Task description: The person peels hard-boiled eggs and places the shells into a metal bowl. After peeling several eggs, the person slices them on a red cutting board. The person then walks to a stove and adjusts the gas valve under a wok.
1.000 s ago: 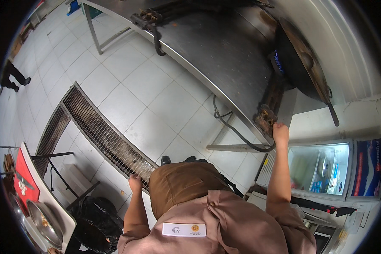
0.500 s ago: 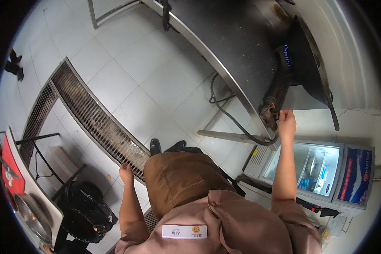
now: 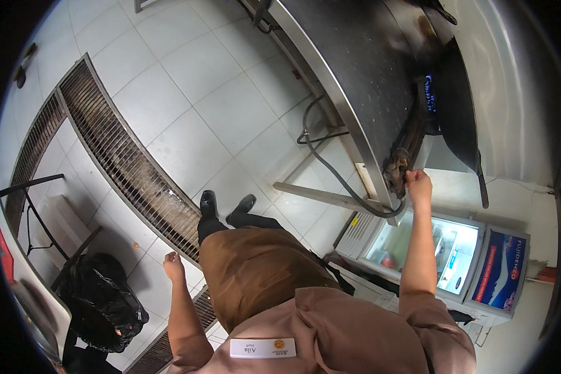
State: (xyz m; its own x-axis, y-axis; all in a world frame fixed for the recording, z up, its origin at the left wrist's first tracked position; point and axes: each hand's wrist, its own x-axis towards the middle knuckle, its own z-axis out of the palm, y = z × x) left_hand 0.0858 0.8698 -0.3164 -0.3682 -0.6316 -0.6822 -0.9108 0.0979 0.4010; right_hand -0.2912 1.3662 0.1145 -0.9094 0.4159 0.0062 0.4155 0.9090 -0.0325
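Burner control: a dark, grimy knob-like end of the blackened burner pipe sits at the near corner of the long stainless-steel surface, just under its edge.
Right hand: the right hand is raised to that end, its grip closed with the fingertips touching it; whether it pinches the part fully I cannot tell.
Flame: a small ring of blue flame shows under the large dark round wok, so the burner looks lit; judged from this, the lighting is done and only adjusting seems left.
Left hand: the left hand hangs by the person's side over the floor, its grip curled together on nothing.
Hose: a grey rubber hose loops from under the surface to the burner end, near the reaching arm.
Below: a glass-fronted white fridge stands just beneath the right arm.
Floor: white square floor tiles with a long brown metal drain grate run to the left.
Left side: a black plastic rubbish bag sits well apart from the burner.
In the way: nothing blocks the hand; the hose and hot wok are closest.
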